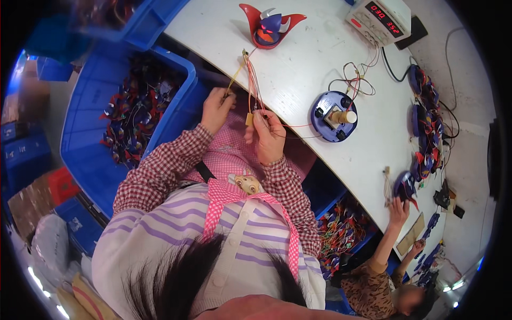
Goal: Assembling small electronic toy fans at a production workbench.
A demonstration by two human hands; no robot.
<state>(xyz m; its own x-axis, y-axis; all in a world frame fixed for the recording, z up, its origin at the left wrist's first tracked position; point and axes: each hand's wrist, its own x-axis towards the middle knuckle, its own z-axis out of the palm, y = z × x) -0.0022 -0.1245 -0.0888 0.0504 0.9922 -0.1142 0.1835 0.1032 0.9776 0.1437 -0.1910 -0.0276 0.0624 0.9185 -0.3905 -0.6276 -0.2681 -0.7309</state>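
Observation:
My left hand (216, 111), at the table's near edge, has its fingertips pinched on a yellow wire (233, 80). Beside it, my right hand (266, 136) is closed on a bundle of thin red wires (253, 80), with a small tan block (249, 119) by its thumb. These wires run up to the table, toward a toy head (270, 29) in purple, silver and red with flared red wings. Thin leads stretch from my right hand toward a round purple base (320, 124), which carries a cream-topped cylinder (344, 117).
A power supply (368, 18) with red digits stands at the far side. Left, a blue bin (88, 117) holds many wired toy parts (141, 106). More toy heads (425, 128) line the table's right side. A co-worker (373, 285) reaches over the table, hand on a toy part (406, 185).

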